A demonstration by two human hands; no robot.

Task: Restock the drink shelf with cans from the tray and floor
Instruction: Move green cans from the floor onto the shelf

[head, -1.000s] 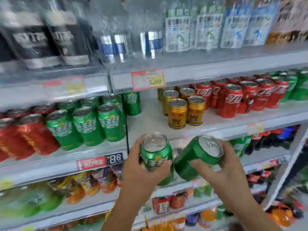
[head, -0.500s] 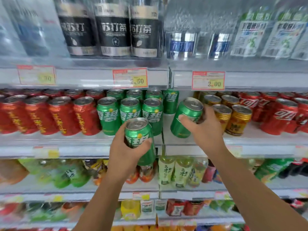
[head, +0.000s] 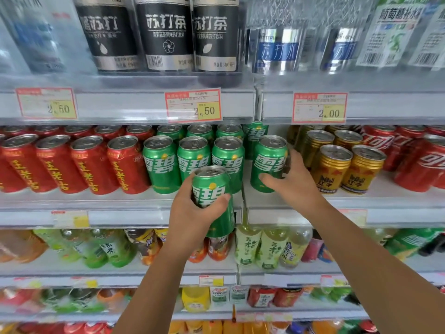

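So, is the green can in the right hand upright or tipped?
Upright. The green can in the right hand stands straight beside the row of green cans, silver top up, base apparently on the shelf.

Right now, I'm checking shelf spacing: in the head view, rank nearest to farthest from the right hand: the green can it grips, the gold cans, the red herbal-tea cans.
1. The green can: gripped by the right hand, centre-right.
2. The gold cans: just to the hand's right.
3. The red herbal-tea cans: far left.
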